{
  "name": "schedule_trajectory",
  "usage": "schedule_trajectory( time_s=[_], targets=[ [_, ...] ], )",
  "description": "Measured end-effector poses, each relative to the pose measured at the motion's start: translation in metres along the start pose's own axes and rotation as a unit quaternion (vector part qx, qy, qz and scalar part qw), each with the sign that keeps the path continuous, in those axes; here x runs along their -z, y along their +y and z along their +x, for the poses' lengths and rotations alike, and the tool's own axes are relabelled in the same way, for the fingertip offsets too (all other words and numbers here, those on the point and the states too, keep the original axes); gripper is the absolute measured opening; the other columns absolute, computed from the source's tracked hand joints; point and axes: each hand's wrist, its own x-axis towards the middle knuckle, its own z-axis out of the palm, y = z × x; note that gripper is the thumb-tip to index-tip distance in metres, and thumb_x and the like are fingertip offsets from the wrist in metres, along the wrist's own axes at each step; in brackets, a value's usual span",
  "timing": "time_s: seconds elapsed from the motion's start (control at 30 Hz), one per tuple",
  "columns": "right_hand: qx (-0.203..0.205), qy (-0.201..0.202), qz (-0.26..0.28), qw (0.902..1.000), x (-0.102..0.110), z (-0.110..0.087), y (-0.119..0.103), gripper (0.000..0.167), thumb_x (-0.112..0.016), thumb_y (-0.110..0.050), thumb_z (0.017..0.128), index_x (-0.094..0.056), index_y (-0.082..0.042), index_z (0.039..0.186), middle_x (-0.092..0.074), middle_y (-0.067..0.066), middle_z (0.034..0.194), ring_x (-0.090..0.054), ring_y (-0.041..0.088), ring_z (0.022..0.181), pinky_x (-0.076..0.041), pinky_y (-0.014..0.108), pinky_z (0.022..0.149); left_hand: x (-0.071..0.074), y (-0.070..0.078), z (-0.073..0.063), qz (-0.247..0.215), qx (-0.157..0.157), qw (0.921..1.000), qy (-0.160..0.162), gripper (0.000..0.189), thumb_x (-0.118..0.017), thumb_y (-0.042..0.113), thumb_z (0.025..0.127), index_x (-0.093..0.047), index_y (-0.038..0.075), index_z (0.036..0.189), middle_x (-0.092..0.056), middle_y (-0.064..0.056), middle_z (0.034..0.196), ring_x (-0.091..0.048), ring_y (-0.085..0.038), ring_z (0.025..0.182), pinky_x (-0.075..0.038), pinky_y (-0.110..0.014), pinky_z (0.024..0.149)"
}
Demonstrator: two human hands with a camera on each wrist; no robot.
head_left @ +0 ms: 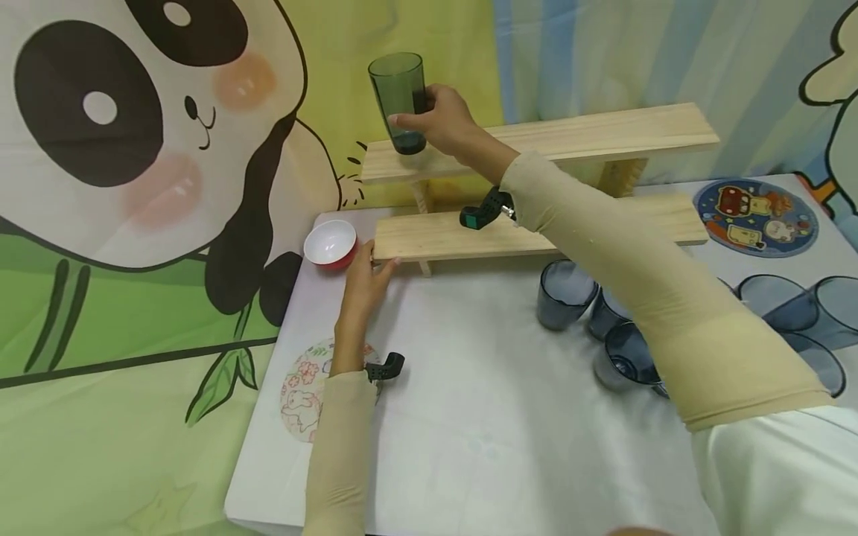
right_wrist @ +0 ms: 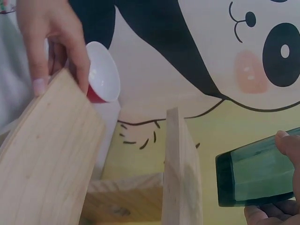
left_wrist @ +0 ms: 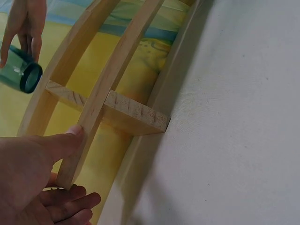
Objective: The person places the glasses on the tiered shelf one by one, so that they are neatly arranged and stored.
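Observation:
A tall dark-tinted drinking glass (head_left: 400, 100) is held upright in my right hand (head_left: 447, 123), above the left end of the upper board of a two-tier wooden shelf (head_left: 570, 141). In the right wrist view the glass (right_wrist: 258, 168) shows greenish, its base beyond the end of the upper board. My left hand (head_left: 362, 286) grips the left end of the lower board (head_left: 462, 234). The left wrist view shows the thumb of that hand (left_wrist: 28, 173) on one face of the board and the fingers curled beneath.
A red bowl with a white inside (head_left: 331, 243) stands left of the shelf. Several dark glasses (head_left: 566, 294) sit at the right of the white table (head_left: 469, 417). A round blue mat (head_left: 756, 216) lies at the back right, a floral mat (head_left: 303, 394) under the left forearm.

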Motion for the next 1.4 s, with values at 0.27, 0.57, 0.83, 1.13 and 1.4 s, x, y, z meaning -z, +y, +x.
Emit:
schedule_trajectory(
  time_s=[0.27,0.57,0.83,1.13,1.4],
  targets=[
    [-0.001,-0.009,-0.016,0.9998,-0.025,0.010,-0.002,0.084,-0.078,-0.043,0.095,-0.037,-0.013,0.162,-0.049,0.002,0.158,-0.049,0.015,0.142,-0.045,0.022,0.113,-0.002,0.004,-0.001,0.005,0.004,1.0000,0.003,0.073,-0.073,0.034,0.102,-0.040,0.003,0.158,-0.048,-0.019,0.159,-0.050,-0.035,0.144,-0.038,-0.050,0.122],
    [-0.003,0.002,-0.012,0.9999,-0.032,0.016,0.006,0.084,-0.078,-0.043,0.095,-0.037,-0.013,0.162,-0.049,0.002,0.159,-0.049,0.015,0.142,-0.043,0.023,0.115,-0.006,0.006,0.001,0.011,0.015,0.9998,-0.001,0.074,-0.073,0.035,0.102,-0.039,0.005,0.160,-0.047,-0.017,0.160,-0.048,-0.033,0.146,-0.037,-0.049,0.123],
    [0.009,0.007,-0.010,0.9999,-0.037,0.019,0.013,0.084,-0.079,-0.041,0.095,-0.037,-0.011,0.161,-0.049,0.005,0.159,-0.050,0.016,0.142,-0.043,0.023,0.115,-0.005,0.006,-0.001,0.011,0.013,0.9998,-0.004,0.075,-0.072,0.038,0.102,-0.038,0.006,0.160,-0.047,-0.016,0.160,-0.050,-0.034,0.144,-0.038,-0.050,0.122],
    [0.024,0.019,-0.021,0.9993,-0.035,0.018,0.018,0.086,-0.080,-0.042,0.094,-0.037,-0.012,0.161,-0.048,0.003,0.160,-0.047,0.016,0.142,-0.041,0.021,0.116,-0.008,0.010,0.003,0.013,-0.004,0.9999,-0.007,0.073,-0.072,0.038,0.102,-0.040,0.005,0.159,-0.049,-0.018,0.156,-0.052,-0.035,0.140,-0.040,-0.049,0.119],
    [0.040,0.023,-0.056,0.9974,-0.031,0.019,0.026,0.091,-0.077,-0.047,0.095,-0.031,-0.013,0.165,-0.042,0.004,0.165,-0.043,0.014,0.147,-0.036,0.021,0.119,-0.011,0.013,0.003,0.011,-0.003,0.9999,-0.011,0.074,-0.072,0.038,0.102,-0.039,0.006,0.159,-0.049,-0.017,0.157,-0.051,-0.034,0.140,-0.040,-0.051,0.119]
  ],
)
